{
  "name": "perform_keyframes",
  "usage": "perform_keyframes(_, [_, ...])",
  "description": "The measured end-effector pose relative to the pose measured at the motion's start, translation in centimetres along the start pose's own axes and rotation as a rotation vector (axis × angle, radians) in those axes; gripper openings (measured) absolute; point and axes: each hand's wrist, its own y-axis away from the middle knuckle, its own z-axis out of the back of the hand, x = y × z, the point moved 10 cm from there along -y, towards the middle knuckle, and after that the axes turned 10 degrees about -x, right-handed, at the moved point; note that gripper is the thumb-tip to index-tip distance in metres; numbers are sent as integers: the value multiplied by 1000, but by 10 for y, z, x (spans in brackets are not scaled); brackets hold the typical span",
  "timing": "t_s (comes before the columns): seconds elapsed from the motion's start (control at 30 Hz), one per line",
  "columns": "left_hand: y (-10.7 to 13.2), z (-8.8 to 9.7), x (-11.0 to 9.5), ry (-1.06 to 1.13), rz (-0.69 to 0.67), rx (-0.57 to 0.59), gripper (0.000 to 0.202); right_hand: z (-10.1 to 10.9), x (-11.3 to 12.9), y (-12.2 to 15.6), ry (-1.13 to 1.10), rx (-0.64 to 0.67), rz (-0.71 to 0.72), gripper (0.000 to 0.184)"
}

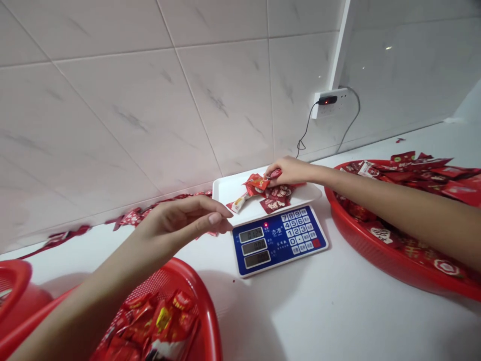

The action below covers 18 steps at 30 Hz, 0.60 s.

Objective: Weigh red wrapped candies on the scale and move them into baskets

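A blue digital scale [280,238] with a white tray [223,193] stands on the white table by the tiled wall. Several red wrapped candies [276,203] lie on the tray, one with a white-and-orange wrapper [240,202]. My right hand [290,169] is over the tray, its fingers closed on a small red wrapped candy [275,174]. The fingertips partly hide the pile. My left hand [184,218] hovers at the tray's left corner, fingers loosely bent with a gap above the thumb, nothing visible in it. The scale's top display [252,234] seems to read 0.124.
A red basket [212,311] of red packets stands front left, with another red container [22,286] beside it. At right is a large red basket [347,240] heaped with packets. Red wrapped pieces [133,216] line the wall. A socket [319,108] carries a plugged-in cord.
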Motion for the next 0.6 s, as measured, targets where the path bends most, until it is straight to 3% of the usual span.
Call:
perform_keyframes(0.17, [6,2,-9,28,-10,-42,14,74,15,20,-32,-529,95,27])
perform_keyframes(0.27, [7,5,-8,5,9,-70,13,111,28,46,-96,-723,223,25])
perform_keyframes(0.4, [7,4,-4,15,18,-66,14,130,33,70,-105,-759,261,26])
perform_keyframes(0.6, [8,2,0,44,16,-37,15,135,32,91,-103,-763,255,28])
